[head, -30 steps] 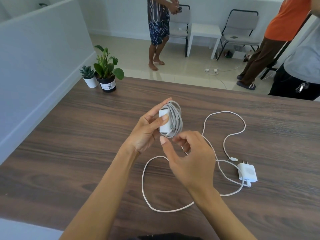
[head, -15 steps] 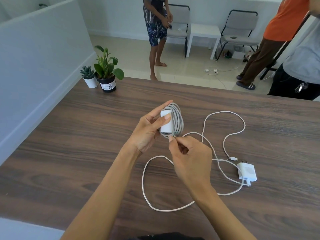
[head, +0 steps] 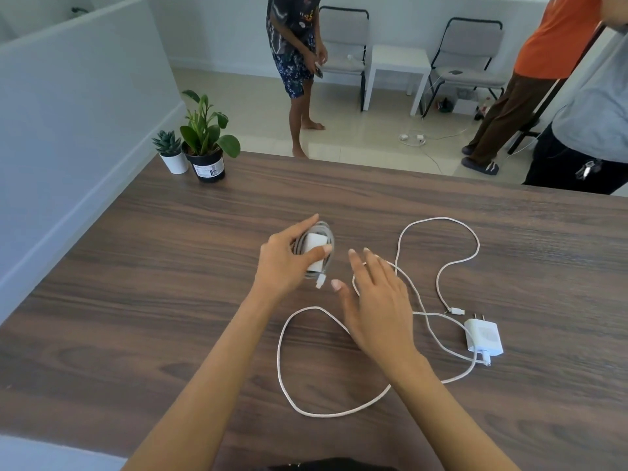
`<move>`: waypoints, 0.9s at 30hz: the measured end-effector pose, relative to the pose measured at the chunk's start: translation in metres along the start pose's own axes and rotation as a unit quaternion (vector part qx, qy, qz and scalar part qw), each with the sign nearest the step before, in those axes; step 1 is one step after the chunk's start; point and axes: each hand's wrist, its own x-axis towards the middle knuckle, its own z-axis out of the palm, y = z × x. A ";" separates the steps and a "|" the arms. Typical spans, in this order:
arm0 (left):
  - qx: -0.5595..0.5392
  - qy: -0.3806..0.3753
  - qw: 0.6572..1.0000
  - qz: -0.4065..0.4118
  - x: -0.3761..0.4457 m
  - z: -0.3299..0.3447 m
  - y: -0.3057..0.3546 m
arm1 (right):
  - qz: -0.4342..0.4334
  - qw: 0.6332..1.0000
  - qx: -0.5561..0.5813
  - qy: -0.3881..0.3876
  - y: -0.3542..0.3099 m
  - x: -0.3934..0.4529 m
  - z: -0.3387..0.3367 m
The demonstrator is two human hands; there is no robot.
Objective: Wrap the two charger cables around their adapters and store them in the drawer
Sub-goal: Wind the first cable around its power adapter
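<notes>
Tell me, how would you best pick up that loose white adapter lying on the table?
Probably from above, pinching the two long flat sides of the loose adapter. It lies flat on the table, prongs pointing away and cable plugged in at the near end.

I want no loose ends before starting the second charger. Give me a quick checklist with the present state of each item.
1. First charger fully wrapped: ok; its plug end hangs just below the coil.
2. Left hand gripping it: ok.
3. Right hand free: ok, fingers spread, holding nothing.
4. Second cable wrapped: not ok, lies loose on the table.
5. Second adapter within reach: ok, likely.
6. Drawer located: cannot tell, none in view.
</notes>
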 end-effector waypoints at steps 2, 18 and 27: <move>0.121 0.048 0.991 -0.001 -0.001 0.007 -0.013 | -0.005 0.996 -0.046 -0.082 0.009 0.000 0.018; 0.303 0.145 0.942 -0.009 0.011 0.057 -0.056 | 0.073 0.980 -0.063 -0.172 0.045 0.002 0.065; 0.153 0.124 0.977 -0.086 0.019 0.058 -0.055 | 0.077 0.982 -0.066 -0.160 0.050 0.002 0.064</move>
